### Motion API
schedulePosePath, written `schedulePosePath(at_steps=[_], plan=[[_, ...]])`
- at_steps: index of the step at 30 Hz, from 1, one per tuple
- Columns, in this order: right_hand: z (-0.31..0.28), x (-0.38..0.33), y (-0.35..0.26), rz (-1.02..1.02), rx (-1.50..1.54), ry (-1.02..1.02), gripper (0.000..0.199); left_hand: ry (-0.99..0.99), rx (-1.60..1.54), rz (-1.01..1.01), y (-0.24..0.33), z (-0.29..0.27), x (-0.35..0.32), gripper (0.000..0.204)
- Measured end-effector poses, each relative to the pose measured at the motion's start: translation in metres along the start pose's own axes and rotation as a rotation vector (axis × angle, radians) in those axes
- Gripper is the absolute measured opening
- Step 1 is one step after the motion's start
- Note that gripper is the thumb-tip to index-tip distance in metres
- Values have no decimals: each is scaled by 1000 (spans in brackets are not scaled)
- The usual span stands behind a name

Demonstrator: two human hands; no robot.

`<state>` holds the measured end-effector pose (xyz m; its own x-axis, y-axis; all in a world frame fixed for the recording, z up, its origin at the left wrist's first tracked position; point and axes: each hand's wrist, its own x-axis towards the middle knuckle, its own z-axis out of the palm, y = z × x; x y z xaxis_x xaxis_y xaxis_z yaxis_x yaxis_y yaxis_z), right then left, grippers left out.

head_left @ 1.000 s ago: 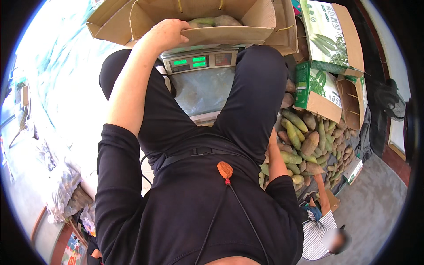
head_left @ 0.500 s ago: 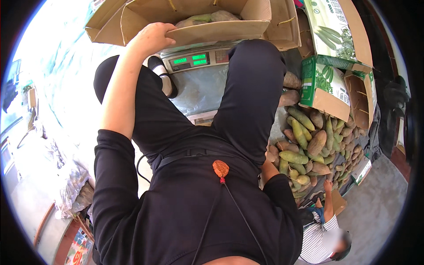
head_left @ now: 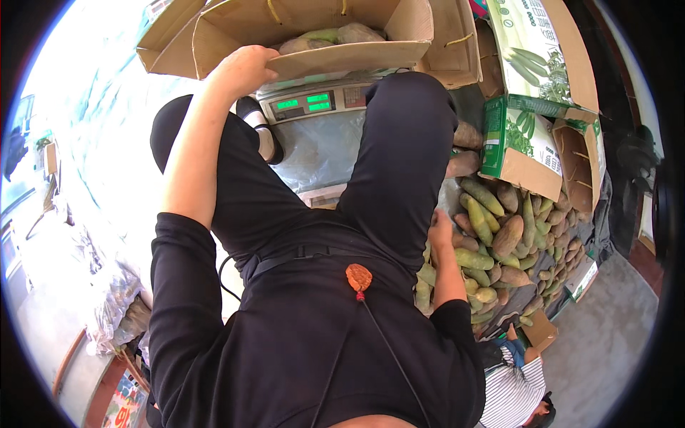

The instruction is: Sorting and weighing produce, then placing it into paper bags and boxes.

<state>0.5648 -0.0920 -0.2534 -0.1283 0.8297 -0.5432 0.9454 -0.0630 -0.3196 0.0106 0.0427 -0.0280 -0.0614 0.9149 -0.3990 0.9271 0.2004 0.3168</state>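
Note:
My left hand [head_left: 246,69] grips the near wall of an open cardboard box [head_left: 349,61], its fingers hooked over the rim. Inside the box lie several green radishes [head_left: 321,37], some brown with soil. The box rests on a digital scale [head_left: 303,104] with lit green figures. Beside my right thigh, my right hand [head_left: 440,232] is at the near left edge of a radish pile [head_left: 508,235]. Its fingers look curled; whatever they hold, if anything, is hidden.
Green and white printed cartons [head_left: 524,146] stand to the right, above the pile. At the lower right a person in a striped top [head_left: 512,392] is beside the pile and a small open carton [head_left: 540,332]. Plastic bags [head_left: 118,303] lie at the left.
My right hand has come forward from behind my thigh, along the pile's edge. My left hand stays on the box. The other person's arm has lowered and the head has turned down.

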Motion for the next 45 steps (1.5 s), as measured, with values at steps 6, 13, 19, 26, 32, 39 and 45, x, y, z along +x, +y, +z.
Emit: schedulePosePath(at_steps=[6,13,19,26,32,39,45], plan=[[-155,23,-90,-38,630,448,61,1,-17,9,5,-3,-3,36],[-293,37,-247,-626,1033,699,55,49,-11,62,1,0,-1,27],[-284,91,-364,-817,1154,319,53,24,27,91,-4,3,3,33],[-228,113,-281,-524,812,590,44,76,71,46,-5,3,-3,32],[-89,114,-89,-253,373,469,43,80,-3,50,0,-8,-12,38],[55,73,43,88,555,196,39,148,-114,40,0,-6,-7,44],[35,36,-18,263,214,99,40,141,-119,30,1,-5,-8,44]])
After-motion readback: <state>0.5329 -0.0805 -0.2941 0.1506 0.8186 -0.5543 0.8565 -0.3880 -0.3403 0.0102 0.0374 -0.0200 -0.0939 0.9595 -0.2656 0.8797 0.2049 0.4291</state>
